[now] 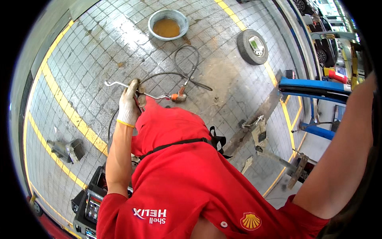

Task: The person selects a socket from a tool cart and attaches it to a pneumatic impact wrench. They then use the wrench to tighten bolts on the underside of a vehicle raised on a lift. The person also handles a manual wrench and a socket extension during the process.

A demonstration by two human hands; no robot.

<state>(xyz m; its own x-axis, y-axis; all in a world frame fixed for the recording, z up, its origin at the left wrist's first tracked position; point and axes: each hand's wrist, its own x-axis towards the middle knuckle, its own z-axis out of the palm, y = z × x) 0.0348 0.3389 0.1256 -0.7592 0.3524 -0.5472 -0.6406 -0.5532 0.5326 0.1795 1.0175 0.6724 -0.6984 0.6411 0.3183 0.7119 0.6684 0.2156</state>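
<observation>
My left hand point(130, 104), in a white knit glove with a yellow cuff edge, is closed around the middle of a long shiny spanner with bent ends point(152, 94). One end sticks out to the left of the glove, the other to the right, in front of my red shirt. Beyond the right end lies an orange-and-brown air impact wrench point(179, 96) on the floor, joined to a black hose point(175, 73). My bare right arm reaches up past the right edge, so its hand is out of sight.
A grey basin point(183, 20) of brown liquid and a tyre point(243, 47) lie on the tiled floor ahead. Blue lift arms point(310, 84) and a metal lift arm point(260, 134) stand on the right. At left are a grey metal part point(74, 149) and a tool cart point(92, 205).
</observation>
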